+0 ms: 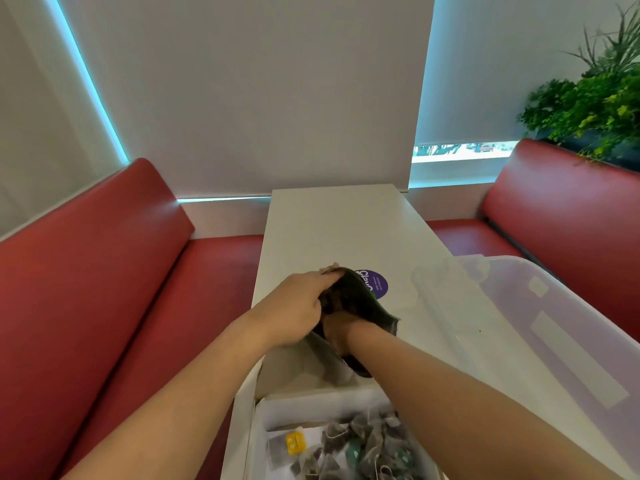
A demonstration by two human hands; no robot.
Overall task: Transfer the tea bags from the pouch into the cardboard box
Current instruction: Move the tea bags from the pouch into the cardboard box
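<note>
The left hand (pixel 298 306) grips the dark pouch (pixel 367 303) at its mouth while the right hand (pixel 341 332) is buried inside (fingers hidden, grasp unclear), so snagged strings could scatter tea bags (pixel 367 445) short of the cardboard box (pixel 311 401) beneath both forearms.

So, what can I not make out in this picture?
All in the head view:
- Right hand: fingers hidden inside the pouch, so its grip cannot be told.
- Pouch contents: hidden by its dark wall and the left hand.
- Cardboard box: cut off by the bottom edge; the right forearm covers part of the tea bags.
- Purple sticker: text half covered by the pouch, rest too small.
</note>
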